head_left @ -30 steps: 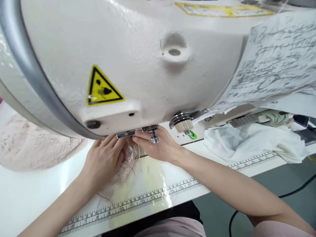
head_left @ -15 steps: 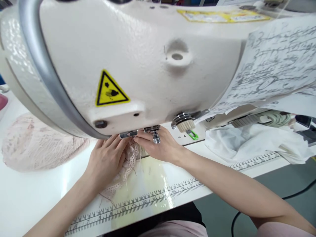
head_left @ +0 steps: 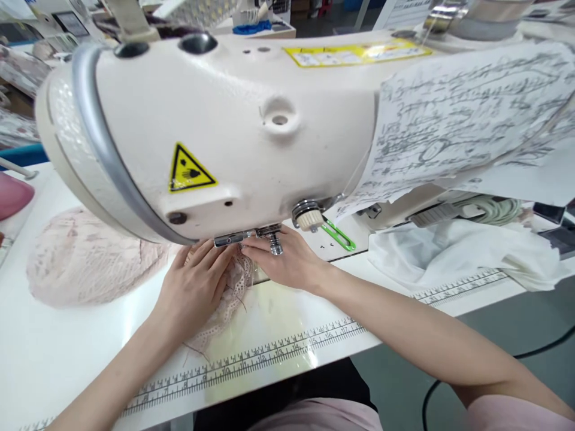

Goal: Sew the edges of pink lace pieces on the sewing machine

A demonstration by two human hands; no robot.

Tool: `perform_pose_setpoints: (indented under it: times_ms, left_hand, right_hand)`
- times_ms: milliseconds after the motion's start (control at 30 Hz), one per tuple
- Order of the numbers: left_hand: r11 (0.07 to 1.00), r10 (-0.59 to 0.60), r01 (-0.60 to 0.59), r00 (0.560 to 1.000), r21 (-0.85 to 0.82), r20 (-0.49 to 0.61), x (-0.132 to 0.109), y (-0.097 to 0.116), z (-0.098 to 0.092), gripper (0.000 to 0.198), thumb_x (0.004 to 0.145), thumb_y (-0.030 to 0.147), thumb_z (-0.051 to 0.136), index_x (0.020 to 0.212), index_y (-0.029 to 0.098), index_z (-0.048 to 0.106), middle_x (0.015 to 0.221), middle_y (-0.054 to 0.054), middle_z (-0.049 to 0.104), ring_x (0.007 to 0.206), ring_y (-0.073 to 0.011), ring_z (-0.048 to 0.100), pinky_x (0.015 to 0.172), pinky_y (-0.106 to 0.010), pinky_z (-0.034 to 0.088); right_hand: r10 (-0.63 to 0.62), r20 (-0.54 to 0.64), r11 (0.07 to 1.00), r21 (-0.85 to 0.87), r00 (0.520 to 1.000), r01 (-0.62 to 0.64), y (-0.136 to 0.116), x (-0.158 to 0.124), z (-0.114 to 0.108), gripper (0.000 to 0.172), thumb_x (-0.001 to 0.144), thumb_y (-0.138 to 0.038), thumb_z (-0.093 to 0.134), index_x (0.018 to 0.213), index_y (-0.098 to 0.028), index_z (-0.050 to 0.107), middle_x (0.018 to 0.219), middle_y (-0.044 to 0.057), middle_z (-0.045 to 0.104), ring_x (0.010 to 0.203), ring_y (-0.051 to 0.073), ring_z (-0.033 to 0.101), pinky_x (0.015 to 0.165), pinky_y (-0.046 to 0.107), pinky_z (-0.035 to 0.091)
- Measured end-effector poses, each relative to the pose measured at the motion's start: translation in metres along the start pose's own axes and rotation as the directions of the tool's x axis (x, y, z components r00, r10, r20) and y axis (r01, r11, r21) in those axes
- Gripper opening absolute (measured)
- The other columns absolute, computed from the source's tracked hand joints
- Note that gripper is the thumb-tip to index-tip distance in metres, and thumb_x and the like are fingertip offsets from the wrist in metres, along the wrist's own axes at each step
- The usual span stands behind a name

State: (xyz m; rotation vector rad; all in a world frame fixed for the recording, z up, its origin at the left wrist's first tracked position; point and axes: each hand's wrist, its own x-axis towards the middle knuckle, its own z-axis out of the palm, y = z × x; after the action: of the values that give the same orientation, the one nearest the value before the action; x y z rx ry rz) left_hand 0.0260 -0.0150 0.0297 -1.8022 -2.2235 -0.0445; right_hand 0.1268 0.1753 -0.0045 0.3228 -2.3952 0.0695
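Note:
A cream sewing machine head (head_left: 233, 131) fills the upper view and hides the needle area. Under it lies a strip of pale pink lace (head_left: 227, 302) on the white table (head_left: 54, 353). My left hand (head_left: 195, 287) rests flat on the lace, fingers stretched toward the presser foot. My right hand (head_left: 287, 263) comes from the right, fingers together and pressed on the lace edge just below the metal foot lever (head_left: 274, 239). The fingertips of both hands are partly hidden by the machine.
A heap of pink lace (head_left: 85, 257) lies at the left. White cloth (head_left: 449, 254) is bunched at the right, under a patterned sheet (head_left: 462, 126) draped on the machine. A ruler strip (head_left: 269, 350) runs along the table's front edge. A black cable (head_left: 516, 359) hangs at the right.
The view has tilted up and back, showing the top of the machine. Both hands stay on the lace under the foot, almost unmoved.

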Motion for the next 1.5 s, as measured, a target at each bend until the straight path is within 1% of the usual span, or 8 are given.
perform_pose_setpoints:
  times_ms: [333, 533, 667, 800, 900, 1033, 1267, 1500]
  left_hand:
    - [0.873, 0.487, -0.482, 0.866, 0.07, -0.113, -0.08, -0.009, -0.036, 0.027, 0.09, 0.034, 0.062, 0.11, 0.016, 0.067, 0.118, -0.004, 0.069, 0.096, -0.0206, 0.063, 0.071, -0.036, 0.046]
    - [0.977, 0.154, -0.165, 0.985, -0.136, -0.083, -0.105, 0.013, -0.038, 0.03, 0.09, 0.007, 0.052, 0.118, 0.015, 0.058, 0.124, -0.009, 0.066, 0.108, -0.022, 0.063, 0.085, -0.033, 0.052]
    - [0.9, -0.323, 0.322, 0.945, -0.294, 0.047, -0.082, 0.014, -0.066, 0.026, 0.099, 0.028, 0.04, 0.119, 0.025, 0.056, 0.097, 0.0, 0.073, 0.063, -0.0114, 0.067, 0.05, -0.021, 0.048]
    - [0.951, -0.191, 0.201, 0.979, -0.233, 0.064, -0.056, -0.004, -0.08, 0.025, 0.099, 0.038, 0.04, 0.106, 0.024, 0.059, 0.064, 0.005, 0.065, 0.044, -0.0106, 0.056, 0.041, -0.023, 0.038]
    - [0.988, 0.029, -0.02, 0.998, -0.151, 0.061, -0.035, -0.012, -0.067, 0.033, 0.094, 0.044, 0.049, 0.112, 0.019, 0.059, 0.079, -0.002, 0.068, 0.06, -0.0175, 0.063, 0.05, -0.029, 0.044]
    - [0.967, 0.253, -0.253, 0.967, -0.003, -0.031, -0.01, -0.012, -0.037, 0.033, 0.09, 0.007, 0.036, 0.109, 0.013, 0.063, 0.075, -0.004, 0.066, 0.066, -0.0178, 0.061, 0.062, -0.032, 0.044]
    - [0.975, 0.22, -0.211, 0.964, 0.075, -0.149, -0.007, -0.009, -0.019, 0.032, 0.083, -0.002, 0.043, 0.087, 0.019, 0.068, 0.06, 0.003, 0.059, 0.057, -0.0154, 0.057, 0.066, -0.034, 0.041]
    - [0.982, 0.11, -0.124, 0.989, -0.14, -0.103, -0.014, -0.006, 0.004, 0.044, 0.09, 0.012, 0.044, 0.134, 0.015, 0.051, 0.134, -0.011, 0.059, 0.124, -0.0272, 0.055, 0.106, -0.049, 0.035]
  right_hand:
    - [-0.044, 0.125, 0.993, 0.114, 0.991, 0.029, -0.004, -0.001, -0.006, 0.03, 0.088, 0.001, 0.038, 0.1, -0.016, 0.06, 0.093, 0.003, 0.071, 0.078, 0.014, 0.057, 0.083, 0.03, 0.043]
    - [-0.113, 0.197, 0.978, 0.194, 0.974, 0.074, -0.005, 0.0, -0.007, 0.034, 0.083, 0.004, 0.037, 0.098, -0.016, 0.06, 0.105, 0.002, 0.066, 0.089, 0.014, 0.057, 0.083, 0.032, 0.04]
    - [-0.127, 0.183, 0.959, 0.272, 0.975, 0.074, -0.006, 0.0, -0.011, 0.026, 0.079, -0.014, 0.049, 0.102, -0.015, 0.061, 0.105, 0.003, 0.066, 0.088, 0.017, 0.057, 0.086, 0.036, 0.041]
    - [-0.154, 0.057, 0.967, 0.213, 0.987, 0.138, -0.006, -0.001, -0.01, 0.019, 0.086, -0.012, 0.047, 0.092, -0.019, 0.064, 0.098, -0.002, 0.07, 0.085, 0.013, 0.058, 0.082, 0.031, 0.042]
    - [-0.155, 0.001, 0.976, 0.154, 0.988, 0.153, -0.006, -0.001, -0.01, 0.023, 0.089, -0.009, 0.048, 0.085, -0.022, 0.066, 0.087, -0.007, 0.07, 0.08, 0.009, 0.057, 0.08, 0.027, 0.042]
    - [-0.165, 0.039, 0.979, 0.128, 0.986, 0.159, -0.006, 0.001, -0.013, 0.024, 0.089, -0.008, 0.049, 0.086, -0.023, 0.067, 0.085, -0.007, 0.07, 0.083, 0.009, 0.058, 0.078, 0.026, 0.041]
    - [-0.134, 0.027, 0.989, 0.07, 0.991, 0.132, -0.01, 0.001, -0.012, 0.023, 0.087, -0.005, 0.049, 0.089, -0.021, 0.066, 0.094, -0.005, 0.07, 0.082, 0.008, 0.057, 0.069, 0.025, 0.042]
    - [-0.136, 0.046, 0.985, 0.116, 0.99, 0.13, -0.01, -0.002, -0.004, 0.023, 0.087, -0.002, 0.051, 0.085, -0.021, 0.065, 0.081, -0.006, 0.068, 0.079, 0.008, 0.058, 0.068, 0.024, 0.047]
